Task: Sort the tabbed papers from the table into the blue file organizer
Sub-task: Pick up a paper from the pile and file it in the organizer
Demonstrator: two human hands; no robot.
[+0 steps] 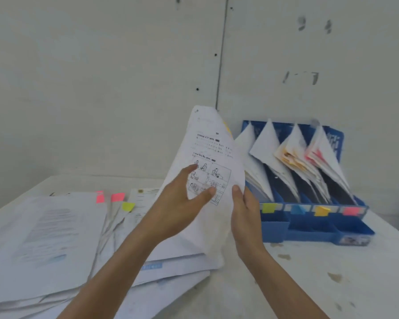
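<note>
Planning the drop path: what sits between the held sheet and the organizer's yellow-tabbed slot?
In the head view, the green-tabbed slot and blue-tabbed slot, both holding leaning white papers, lie between the held sheet and the yellow-tabbed slot.

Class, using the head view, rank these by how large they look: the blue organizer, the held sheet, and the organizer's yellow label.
1. organizer
2. held sheet, not far behind; it is nearer the camera, so this ranking is unsure
3. yellow label, clearly smallest

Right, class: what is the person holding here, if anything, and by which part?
A printed sheet, pinched at its lower right edge by the right hand. The left hand touches its lower front, but its grip is unclear.
</note>
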